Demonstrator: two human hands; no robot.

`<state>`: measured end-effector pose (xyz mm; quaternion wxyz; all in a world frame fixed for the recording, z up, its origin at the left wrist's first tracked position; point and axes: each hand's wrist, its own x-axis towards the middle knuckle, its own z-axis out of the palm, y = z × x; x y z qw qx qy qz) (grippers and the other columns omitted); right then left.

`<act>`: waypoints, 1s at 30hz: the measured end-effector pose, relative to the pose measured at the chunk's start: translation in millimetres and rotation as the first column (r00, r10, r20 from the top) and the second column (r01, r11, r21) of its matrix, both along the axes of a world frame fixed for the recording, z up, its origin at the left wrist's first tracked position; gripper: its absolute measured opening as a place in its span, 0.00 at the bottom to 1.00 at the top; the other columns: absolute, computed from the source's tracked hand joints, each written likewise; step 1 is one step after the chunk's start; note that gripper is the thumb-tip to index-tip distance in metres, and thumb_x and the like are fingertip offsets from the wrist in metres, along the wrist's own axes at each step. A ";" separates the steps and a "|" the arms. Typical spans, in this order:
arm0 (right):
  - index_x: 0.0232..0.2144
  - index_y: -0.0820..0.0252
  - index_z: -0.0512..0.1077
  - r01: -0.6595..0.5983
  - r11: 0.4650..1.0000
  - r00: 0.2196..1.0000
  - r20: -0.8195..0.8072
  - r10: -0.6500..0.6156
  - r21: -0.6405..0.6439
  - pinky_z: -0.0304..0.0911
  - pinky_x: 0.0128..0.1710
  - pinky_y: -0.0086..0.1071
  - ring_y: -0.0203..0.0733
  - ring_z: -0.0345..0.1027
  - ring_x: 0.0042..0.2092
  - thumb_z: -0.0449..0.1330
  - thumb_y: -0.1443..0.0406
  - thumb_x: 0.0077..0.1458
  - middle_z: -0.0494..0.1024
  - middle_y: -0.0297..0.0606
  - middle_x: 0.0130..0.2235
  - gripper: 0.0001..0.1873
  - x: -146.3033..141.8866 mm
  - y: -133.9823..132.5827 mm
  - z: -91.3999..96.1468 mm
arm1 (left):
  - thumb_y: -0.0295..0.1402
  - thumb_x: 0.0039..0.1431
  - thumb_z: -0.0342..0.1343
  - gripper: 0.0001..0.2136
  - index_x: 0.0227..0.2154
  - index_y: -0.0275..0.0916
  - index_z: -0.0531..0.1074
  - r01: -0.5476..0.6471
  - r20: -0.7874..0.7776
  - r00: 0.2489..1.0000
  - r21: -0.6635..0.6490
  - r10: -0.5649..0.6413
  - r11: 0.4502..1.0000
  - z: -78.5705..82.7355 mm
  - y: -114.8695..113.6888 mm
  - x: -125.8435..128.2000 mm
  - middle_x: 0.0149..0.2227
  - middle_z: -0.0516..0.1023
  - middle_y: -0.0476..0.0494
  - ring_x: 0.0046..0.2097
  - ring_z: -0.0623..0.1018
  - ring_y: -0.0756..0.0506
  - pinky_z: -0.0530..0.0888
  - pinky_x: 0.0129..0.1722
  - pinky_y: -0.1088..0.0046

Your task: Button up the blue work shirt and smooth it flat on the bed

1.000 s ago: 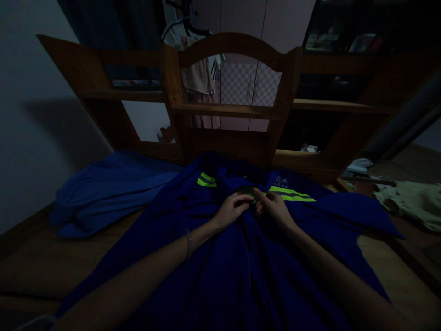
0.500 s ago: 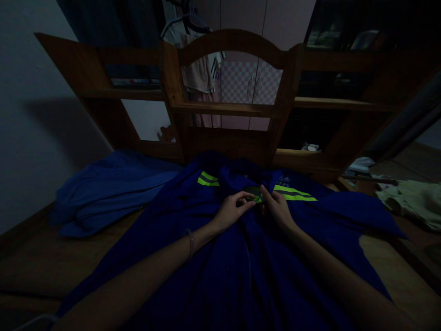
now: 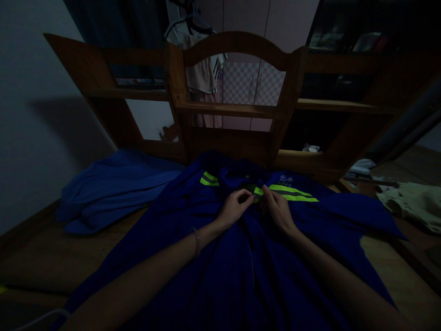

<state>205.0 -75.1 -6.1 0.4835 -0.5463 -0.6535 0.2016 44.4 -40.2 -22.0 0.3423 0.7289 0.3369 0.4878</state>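
Observation:
A dark blue work jacket [image 3: 206,257] with yellow-green and grey reflective stripes lies spread out before me, its collar away from me. My left hand [image 3: 236,207] pinches at the front opening near the chest stripe, thumb and forefinger together. Close beside it, my right hand [image 3: 278,211] grips the striped front edge, with the thumb on top and the other fingers hidden under the cloth. White print shows on the chest beyond my right hand. What lies right between my left fingertips is too dark to make out. A bracelet [image 3: 197,241] circles my left wrist.
Lighter blue cloth [image 3: 117,188] lies crumpled at the left. A wooden headboard with shelves [image 3: 229,109] stands behind the jacket. Pale cloth [image 3: 413,204] lies at the right. Clothes [image 3: 203,76] hang beyond the headboard, before a pink cupboard [image 3: 241,82].
My left fingers have closed into a tighter pinch near the front edge. The striped flap by my right hand lies flatter, showing more stripe and print. The view has shifted slightly.

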 end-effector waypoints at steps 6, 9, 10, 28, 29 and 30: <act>0.28 0.60 0.68 -0.005 1.000 1.000 0.015 0.005 -0.028 0.57 0.22 0.27 0.36 0.65 0.22 0.52 0.48 0.58 0.71 0.32 0.23 0.21 1.6 4.3 0.8 | 0.40 0.57 0.53 0.11 0.32 0.36 0.72 -0.018 0.120 0.992 -0.107 0.031 0.994 -6.0 8.5 -1.9 0.32 0.75 0.47 0.37 0.74 0.48 0.69 0.38 0.75; 0.31 0.59 0.68 -0.035 0.997 0.998 0.052 0.038 -0.061 0.56 0.23 0.27 0.36 0.66 0.23 0.54 0.49 0.57 0.72 0.32 0.24 0.19 3.4 9.9 -4.3 | 0.38 0.55 0.56 0.10 0.30 0.35 0.71 0.017 0.143 0.990 -0.168 0.007 0.986 -8.0 10.7 -2.5 0.29 0.74 0.48 0.33 0.74 0.50 0.68 0.34 0.77; 0.31 0.59 0.68 -0.046 0.997 0.997 0.066 0.050 -0.067 0.56 0.23 0.27 0.36 0.66 0.24 0.54 0.50 0.57 0.72 0.32 0.25 0.18 4.0 11.2 -5.9 | 0.37 0.54 0.57 0.09 0.29 0.35 0.70 0.029 0.142 0.990 -0.190 -0.002 0.981 -8.2 10.9 -2.8 0.28 0.73 0.48 0.31 0.73 0.50 0.68 0.32 0.77; 0.24 0.59 0.62 -0.067 0.997 0.966 0.252 0.060 0.022 0.50 0.24 0.28 0.36 0.63 0.25 0.49 0.58 0.61 0.69 0.32 0.22 0.16 4.2 7.3 -4.9 | 0.36 0.50 0.61 0.18 0.43 0.37 0.65 -0.018 0.160 0.986 -0.220 0.054 0.975 -11.5 6.4 1.6 0.35 0.77 0.44 0.34 0.77 0.48 0.73 0.33 0.75; 0.24 0.59 0.62 -0.065 0.998 0.968 0.245 0.057 0.023 0.50 0.24 0.28 0.36 0.63 0.25 0.49 0.58 0.61 0.69 0.32 0.22 0.16 4.3 7.0 -5.7 | 0.36 0.52 0.59 0.17 0.43 0.37 0.65 -0.029 0.178 0.981 -0.233 0.072 0.972 -10.9 6.5 1.3 0.36 0.77 0.43 0.34 0.77 0.48 0.73 0.32 0.75; 0.25 0.59 0.62 -0.060 0.998 0.970 0.237 0.052 0.025 0.51 0.24 0.28 0.36 0.64 0.24 0.48 0.57 0.61 0.69 0.32 0.22 0.16 4.4 7.0 -6.1 | 0.35 0.54 0.57 0.15 0.43 0.37 0.66 -0.041 0.198 0.976 -0.255 0.094 0.966 -10.0 6.7 0.5 0.37 0.77 0.42 0.34 0.77 0.48 0.73 0.31 0.75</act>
